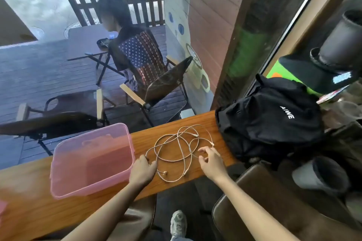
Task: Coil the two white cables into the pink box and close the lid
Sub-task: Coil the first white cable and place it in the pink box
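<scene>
White cables sprawl tangled on the tabletop between both grips (neither holding anything): left hand loosely spread touching a loop, right hand open just beside; pink box lies beyond the left.

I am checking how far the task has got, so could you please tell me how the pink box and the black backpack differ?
The translucent pink plastic box stands open and empty on the left; the black fabric backpack slumps closed on the right. The box is rigid and see-through, the backpack soft and opaque. Both rest on the wooden counter, flanking the tangled white cables.
</scene>
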